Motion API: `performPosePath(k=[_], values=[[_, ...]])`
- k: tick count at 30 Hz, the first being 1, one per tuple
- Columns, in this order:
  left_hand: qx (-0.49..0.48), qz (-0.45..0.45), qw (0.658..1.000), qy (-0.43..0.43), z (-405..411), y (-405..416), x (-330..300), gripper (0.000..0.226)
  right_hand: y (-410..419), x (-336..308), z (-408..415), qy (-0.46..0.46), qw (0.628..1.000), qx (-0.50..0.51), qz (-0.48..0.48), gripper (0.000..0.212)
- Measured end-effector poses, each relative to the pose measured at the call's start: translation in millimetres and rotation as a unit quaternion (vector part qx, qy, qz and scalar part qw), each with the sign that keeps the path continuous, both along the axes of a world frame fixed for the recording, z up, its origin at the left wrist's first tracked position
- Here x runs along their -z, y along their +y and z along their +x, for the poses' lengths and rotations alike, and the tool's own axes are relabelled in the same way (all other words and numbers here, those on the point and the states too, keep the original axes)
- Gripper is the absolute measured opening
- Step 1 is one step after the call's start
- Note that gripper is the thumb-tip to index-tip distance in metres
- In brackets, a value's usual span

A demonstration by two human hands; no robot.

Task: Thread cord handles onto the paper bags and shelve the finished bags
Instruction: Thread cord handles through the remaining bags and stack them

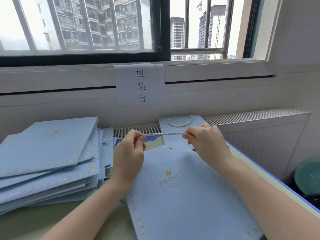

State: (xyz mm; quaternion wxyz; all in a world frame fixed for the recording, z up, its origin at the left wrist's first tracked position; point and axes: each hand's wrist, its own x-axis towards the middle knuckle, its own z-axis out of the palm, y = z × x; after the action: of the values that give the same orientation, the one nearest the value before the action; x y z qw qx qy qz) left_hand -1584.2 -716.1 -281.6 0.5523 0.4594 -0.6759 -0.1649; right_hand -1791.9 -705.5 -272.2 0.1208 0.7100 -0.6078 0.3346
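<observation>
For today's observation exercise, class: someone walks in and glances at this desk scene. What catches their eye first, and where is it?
First, the two hands in the centre: the left hand and right hand pinch a pale twisted cord stretched between them above a flat blue paper bag. Next, the slumped stack of blue bags at the left, and the white paper sign with Chinese characters taped under the window.

cord (162,134): silver twisted, taut, horizontal | bag (181,184): blue, flat beneath
</observation>
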Motion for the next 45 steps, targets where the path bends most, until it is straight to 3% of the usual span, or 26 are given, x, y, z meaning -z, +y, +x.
performPosePath(k=[4, 7, 10, 14, 18, 21, 24, 28, 33, 37, 42, 45], values=[[0.030, -0.034, 0.999, 0.008, 2.8, 1.4, -10.0, 0.025, -0.2, 0.4, 3.0, 0.064, 0.996, 0.051, 0.040, 0.036], [0.076, -0.042, 0.996, -0.005, 9.3, 1.2, -25.3, 0.026, -2.3, 2.8, 7.3, -0.027, 0.997, 0.042, 0.064, 0.030], [0.095, 0.029, 0.995, -0.009, 6.9, -9.8, -41.8, 0.032, -5.2, 7.8, 9.8, -0.110, 0.993, -0.001, 0.041, 0.014], [0.060, 0.144, 0.962, -0.223, -21.2, -29.0, -36.3, 0.021, -7.6, 9.8, 11.5, -0.198, 0.978, -0.065, 0.027, 0.006], [0.033, 0.168, 0.944, -0.284, -45.3, -35.9, -12.5, 0.029, -8.5, 14.9, 12.9, -0.215, 0.972, -0.089, 0.035, 0.008], [0.009, 0.173, 0.933, -0.317, -52.1, -35.7, -3.2, 0.042, -8.3, 18.3, 12.4, -0.193, 0.972, -0.117, 0.060, 0.026], [0.011, 0.168, 0.939, -0.299, -50.4, -35.4, -3.8, 0.042, -6.5, 18.6, 14.1, -0.204, 0.968, -0.128, 0.076, 0.026], [0.023, 0.168, 0.952, -0.256, -42.9, -35.7, -10.6, 0.011, -3.6, 15.4, 20.5, -0.207, 0.968, -0.131, 0.055, 0.017], [0.030, 0.177, 0.961, -0.212, -31.2, -38.8, -26.9, 0.021, 1.7, 11.9, 29.1, -0.174, 0.974, -0.144, -0.010, 0.011], [0.043, 0.233, 0.953, -0.189, -22.5, -39.0, -38.8, 0.015, 4.7, 11.1, 37.7, -0.130, 0.975, -0.169, -0.060, 0.011], [0.028, 0.276, 0.946, -0.169, -20.5, -33.8, -46.1, 0.038, 4.7, 14.8, 44.0, -0.068, 0.978, -0.183, -0.073, 0.011], [0.040, 0.283, 0.944, -0.164, -19.0, -33.1, -46.0, 0.037, 3.6, 16.0, 43.3, -0.085, 0.976, -0.185, -0.072, 0.010]])
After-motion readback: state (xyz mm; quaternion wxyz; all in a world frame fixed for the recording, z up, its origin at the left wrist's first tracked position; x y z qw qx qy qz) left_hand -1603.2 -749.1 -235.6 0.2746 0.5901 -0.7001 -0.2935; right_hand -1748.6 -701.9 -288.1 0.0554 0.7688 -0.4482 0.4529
